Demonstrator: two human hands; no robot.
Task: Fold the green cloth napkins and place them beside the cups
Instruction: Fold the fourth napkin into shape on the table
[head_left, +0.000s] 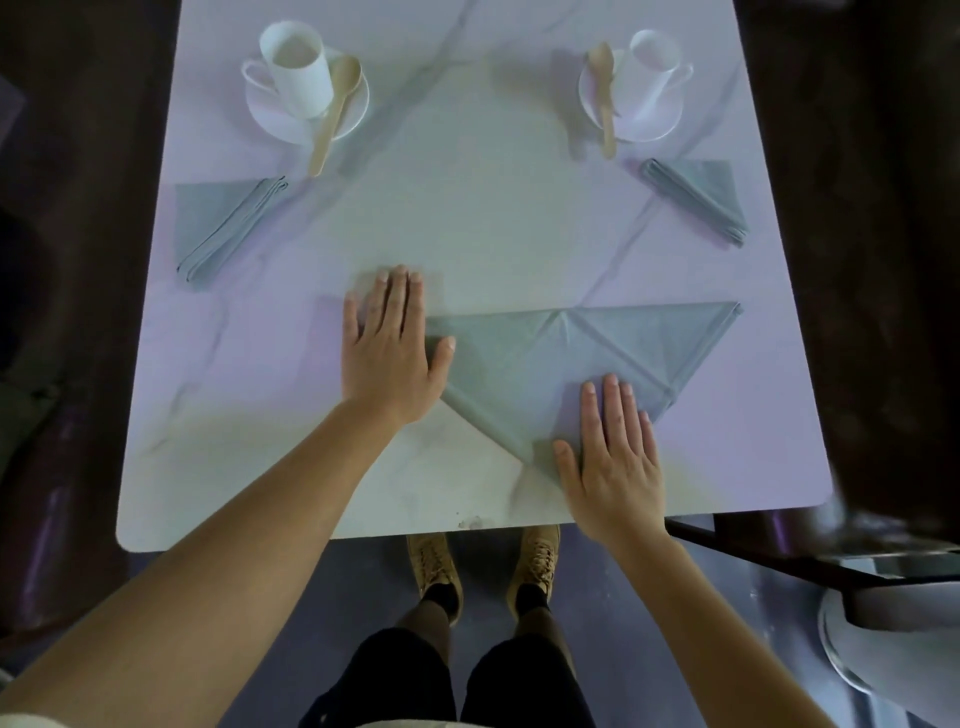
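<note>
Your left hand (389, 348) and right hand (613, 462) press the triangular napkin (545, 358) flat on the tabletop (467, 218), grip wide, holding nothing. Uneven release may shift layers and skew the next fold.

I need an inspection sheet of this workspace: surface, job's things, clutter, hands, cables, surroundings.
Surface: pale marbled table, small marks at near edge.
Job's things: triangle napkin lies flat at front; left folded napkin near left cup, right folded napkin near right cup.
Clutter: left spoon and right spoon, one beside each cup.
Hands: left hand flat on the triangle's left corner; right hand flat on its lower tip.
Cables: nothing seen.
Surroundings: floor, tan shoes, metal furniture at right.
</note>
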